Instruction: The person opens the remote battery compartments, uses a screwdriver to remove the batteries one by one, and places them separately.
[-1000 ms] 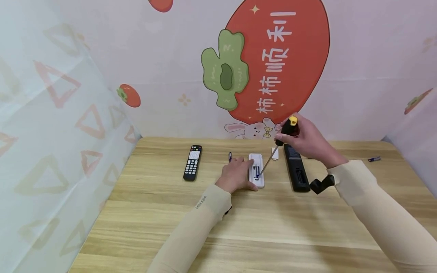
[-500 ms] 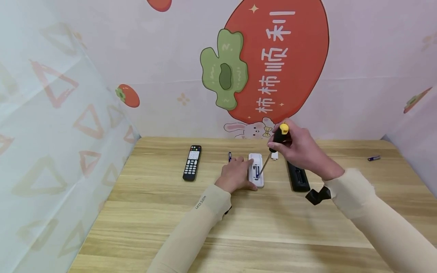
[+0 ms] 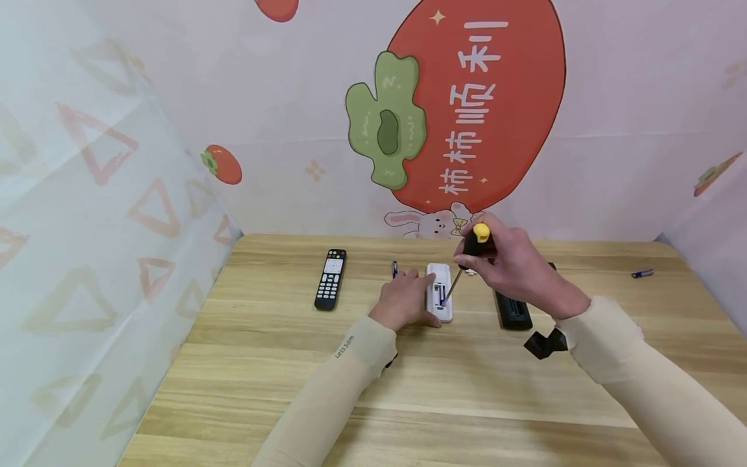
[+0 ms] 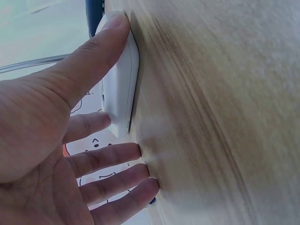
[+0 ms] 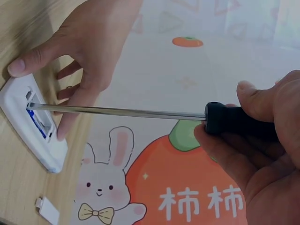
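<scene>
A white remote [image 3: 432,310] lies on the table with its battery compartment uncovered and facing up. My left hand [image 3: 404,299] holds it, thumb at the near end and index finger near the far end; the other fingertips rest on the table in the left wrist view. My right hand [image 3: 515,264] grips the black-and-yellow handle of a screwdriver [image 5: 140,113]. Its metal tip sits in the compartment, at the end of a blue battery [image 5: 37,123]. The small white cover [image 5: 48,212] lies beyond the remote, mostly hidden by my right hand in the head view.
A black remote with light buttons [image 3: 330,280] lies at the left. Right of the white remote is a larger black remote [image 3: 515,319], its compartment uncovered, partly behind my right hand. Small batteries lie behind my left hand [image 3: 395,268] and at the far right [image 3: 642,274].
My right hand has moved left and lower, bringing the screwdriver handle closer to the white remote and making its shaft steeper. The tip stays in the compartment. My left hand keeps its place.
</scene>
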A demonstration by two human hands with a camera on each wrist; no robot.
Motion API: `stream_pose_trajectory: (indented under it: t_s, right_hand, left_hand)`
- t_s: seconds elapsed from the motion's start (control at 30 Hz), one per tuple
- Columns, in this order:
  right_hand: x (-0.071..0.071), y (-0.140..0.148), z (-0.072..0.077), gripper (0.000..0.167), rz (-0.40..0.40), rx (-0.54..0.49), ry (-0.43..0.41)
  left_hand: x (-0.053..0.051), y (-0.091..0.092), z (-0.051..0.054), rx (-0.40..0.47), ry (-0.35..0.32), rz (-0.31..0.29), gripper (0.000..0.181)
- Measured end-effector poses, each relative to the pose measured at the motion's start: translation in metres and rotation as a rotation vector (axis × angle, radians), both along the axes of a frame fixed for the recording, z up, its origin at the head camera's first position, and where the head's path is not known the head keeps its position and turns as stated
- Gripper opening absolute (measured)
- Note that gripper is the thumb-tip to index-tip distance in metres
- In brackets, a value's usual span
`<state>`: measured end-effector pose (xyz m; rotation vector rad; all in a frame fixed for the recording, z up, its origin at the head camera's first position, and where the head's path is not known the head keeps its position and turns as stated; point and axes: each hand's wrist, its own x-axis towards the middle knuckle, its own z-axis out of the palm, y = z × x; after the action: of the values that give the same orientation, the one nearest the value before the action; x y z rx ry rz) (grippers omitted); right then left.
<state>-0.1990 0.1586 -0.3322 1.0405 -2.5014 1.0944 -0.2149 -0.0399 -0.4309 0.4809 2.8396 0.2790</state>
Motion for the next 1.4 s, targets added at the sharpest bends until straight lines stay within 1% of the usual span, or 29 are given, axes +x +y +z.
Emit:
stream_pose_trajectory:
  t_s: [0.07,0.17,0.3,0.5,0.63,0.7,0.77,0.83,0.93,1.03,1.1,1.17,1.27,1.4]
  right_hand:
    - [0.001,0.001,0.000,0.042,0.017,0.006,0.019]
    - [0.005,0.000,-0.001,0.044,0.036,0.021,0.069]
    - [0.012,0.000,-0.003,0.045,0.061,0.029,0.119]
    - [0.021,0.003,-0.008,0.048,0.061,0.032,0.148]
    - [0.022,0.006,-0.011,0.040,0.071,0.000,0.162]
    - [0.020,0.008,-0.011,0.036,0.062,-0.028,0.146]
    - [0.014,0.011,-0.010,0.035,0.065,-0.068,0.101]
    - [0.007,0.015,-0.010,0.041,0.076,-0.116,0.032]
    - [-0.006,0.024,-0.012,0.035,0.086,-0.190,-0.077]
    - [-0.015,0.031,-0.015,0.031,0.032,-0.236,-0.144]
    - [-0.018,0.034,-0.016,0.030,-0.015,-0.246,-0.164]
    - [-0.019,0.034,-0.016,0.030,-0.043,-0.247,-0.166]
    - [-0.018,0.031,-0.016,0.030,-0.061,-0.242,-0.166]
    - [-0.012,0.028,-0.019,0.031,-0.060,-0.245,-0.131]
  left_hand:
    - [0.000,0.000,0.000,0.002,0.002,-0.002,0.098]
    - [0.001,0.001,0.000,-0.003,0.008,-0.003,0.099]
    - [0.001,0.000,0.000,-0.005,0.004,0.004,0.099]
    - [0.001,0.000,-0.001,0.000,-0.007,0.004,0.099]
    - [0.000,0.000,-0.002,0.009,-0.011,0.011,0.099]
    - [-0.001,0.000,-0.002,0.011,-0.013,0.016,0.099]
    - [-0.001,0.000,-0.001,0.012,-0.015,0.019,0.099]
    - [0.000,0.000,-0.001,0.014,-0.019,0.021,0.099]
    - [0.001,0.000,-0.001,0.008,-0.014,0.017,0.099]
    - [0.002,0.001,-0.001,0.001,-0.010,0.013,0.099]
    - [0.001,0.001,-0.001,-0.002,-0.005,0.009,0.099]
    - [0.001,0.001,-0.001,-0.006,-0.001,0.006,0.099]
    - [0.001,0.000,-0.001,-0.014,0.007,-0.001,0.100]
    - [0.001,0.000,-0.001,-0.021,0.003,-0.011,0.100]
